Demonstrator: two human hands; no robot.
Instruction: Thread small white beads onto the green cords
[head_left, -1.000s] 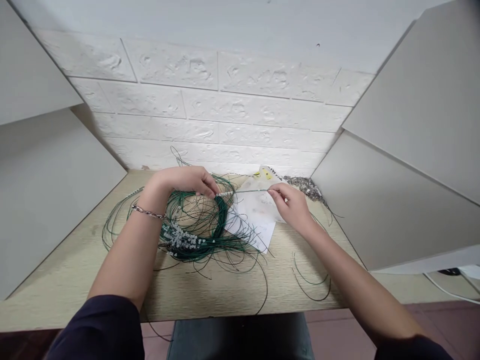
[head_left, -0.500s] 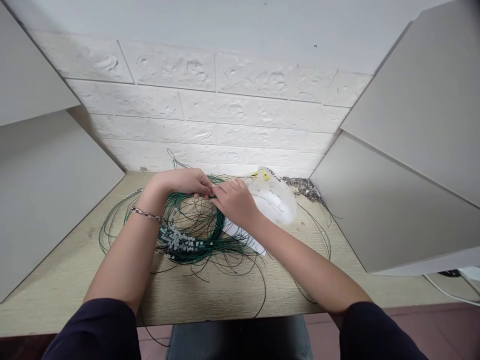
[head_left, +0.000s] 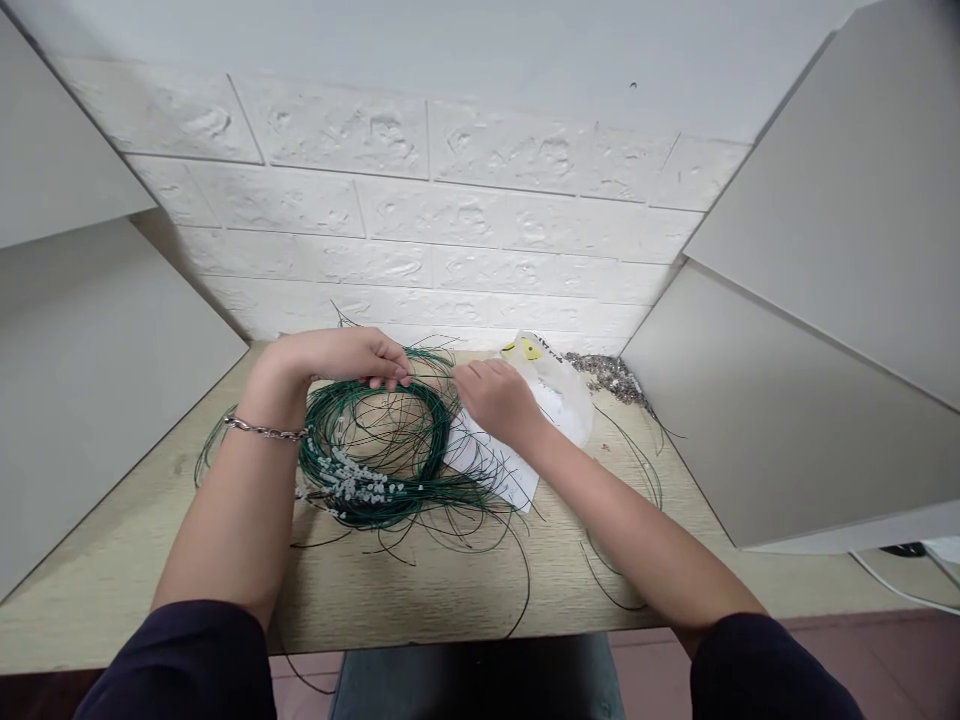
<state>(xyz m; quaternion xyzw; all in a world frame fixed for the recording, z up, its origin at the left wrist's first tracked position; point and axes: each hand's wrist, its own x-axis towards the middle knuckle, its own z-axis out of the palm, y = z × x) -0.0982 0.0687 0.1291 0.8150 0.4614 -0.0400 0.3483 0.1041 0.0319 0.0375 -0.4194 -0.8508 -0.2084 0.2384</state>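
Note:
My left hand [head_left: 367,358] is closed in a pinch on a thin green wire [head_left: 431,376]. A short stretch of that wire runs across the gap to my right hand [head_left: 496,398], whose fingers are closed on it too. Below both hands lies a coiled bundle of green wires [head_left: 439,440], with many loose ends sticking out. Small white connectors [head_left: 356,482] cluster at the bundle's lower left. A white paper sheet [head_left: 510,475] with marks on it lies partly under the wires, below my right hand. The fingertips of my right hand are mostly hidden from view.
Behind my right hand is a clear plastic bag [head_left: 574,405] with white contents and a yellow label. A heap of small greyish bits [head_left: 611,375] lies against the right panel [head_left: 810,390]. A white brick-pattern wall [head_left: 465,230] closes the back. Loose wires cross the table [head_left: 450,600].
My hands have moved apart, the left one leftward and the right one rightward, with wire now showing between them. More of the coil and the paper sheet is visible.

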